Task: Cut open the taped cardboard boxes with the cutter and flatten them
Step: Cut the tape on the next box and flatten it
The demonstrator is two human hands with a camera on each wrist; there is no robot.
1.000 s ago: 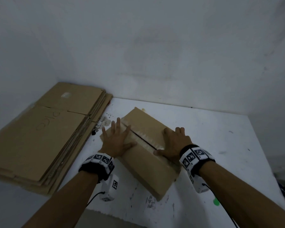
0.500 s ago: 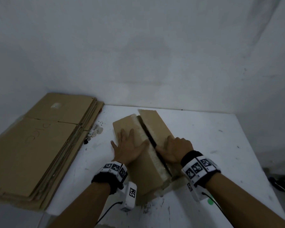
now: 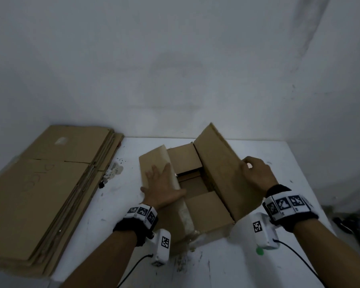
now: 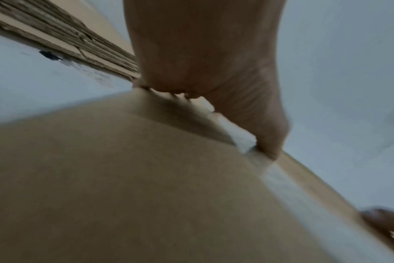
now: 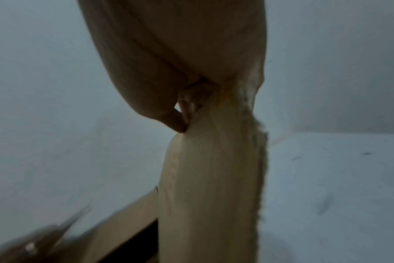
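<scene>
Box (image 3: 204,213) on worktop (image 3: 247,265) between both grips. Top flaps, closed a second ago, now spread: tape cut done, flattening next. Left hand (image 3: 161,189) flat, fingers straight, pressing left flap (image 3: 154,163) outward. Right hand (image 3: 256,173) curled over right flap (image 3: 218,169) edge, pulling it up. Beyond left grip: flattened cardboard stack (image 3: 40,183).

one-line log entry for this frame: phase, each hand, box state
phase: opening flaps | left hand: flat on left flap | right hand: gripping raised right flap | box: top open, not flattened
</scene>
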